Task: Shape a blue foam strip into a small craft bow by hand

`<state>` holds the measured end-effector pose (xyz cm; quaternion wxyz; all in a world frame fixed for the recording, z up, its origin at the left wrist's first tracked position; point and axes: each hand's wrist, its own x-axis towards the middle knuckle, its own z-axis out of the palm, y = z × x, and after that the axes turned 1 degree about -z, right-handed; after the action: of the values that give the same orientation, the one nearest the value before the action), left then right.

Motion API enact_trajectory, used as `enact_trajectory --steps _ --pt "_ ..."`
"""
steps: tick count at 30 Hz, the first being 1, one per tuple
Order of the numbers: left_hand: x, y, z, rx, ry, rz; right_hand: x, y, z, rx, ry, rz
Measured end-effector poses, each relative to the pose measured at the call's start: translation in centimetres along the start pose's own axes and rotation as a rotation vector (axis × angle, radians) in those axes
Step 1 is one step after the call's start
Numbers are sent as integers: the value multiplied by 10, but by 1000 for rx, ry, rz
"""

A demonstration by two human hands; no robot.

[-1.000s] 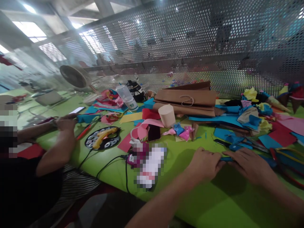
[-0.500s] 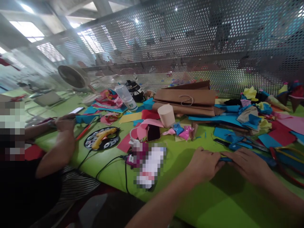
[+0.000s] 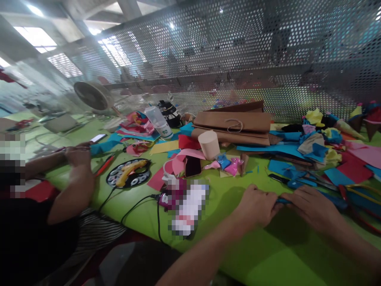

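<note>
Just above the green tabletop, my left hand (image 3: 256, 204) and my right hand (image 3: 311, 206) are close together, fingers closed. Between their fingertips shows a narrow piece of blue paper (image 3: 283, 201), apparently folded or rolled; most of it is hidden by the fingers. Beyond my hands lie a dark-bladed cutter (image 3: 278, 179) and loose blue paper pieces (image 3: 281, 169). To the right of my right hand are scissors with red handles (image 3: 345, 198).
A blurred phone (image 3: 190, 210) and a power bank with cables (image 3: 168, 200) lie on the left. Behind stand a cream cylinder (image 3: 208, 145) and brown paper (image 3: 232, 121) against a perforated metal screen (image 3: 208, 71). A co-worker's hand (image 3: 77, 155) works with blue paper (image 3: 104, 147).
My hands stay almost in place, with the blue paper shifted only slightly between the fingertips. At the left, the co-worker's hands and blue paper have moved a little to the left.
</note>
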<state>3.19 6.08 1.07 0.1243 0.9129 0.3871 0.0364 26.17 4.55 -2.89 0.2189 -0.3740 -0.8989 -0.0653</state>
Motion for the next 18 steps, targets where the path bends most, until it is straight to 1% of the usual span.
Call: enact_trajectory --steps 3,7,10,14,18 --pt "-1 1 1 7 7 8 -1 -2 -2 6 24 -9" --pt "-2 0 3 3 25 6 -1 -3 -4 18 -4 11" --pt "-2 -4 4 -33 57 7 1 0 -3 24 10 -2" --pt "-5 -9 -2 -155 98 -1 2 4 -2 47 33 -18" --pt "-8 -14 -11 -356 105 -62 0 3 -5 69 -27 55"
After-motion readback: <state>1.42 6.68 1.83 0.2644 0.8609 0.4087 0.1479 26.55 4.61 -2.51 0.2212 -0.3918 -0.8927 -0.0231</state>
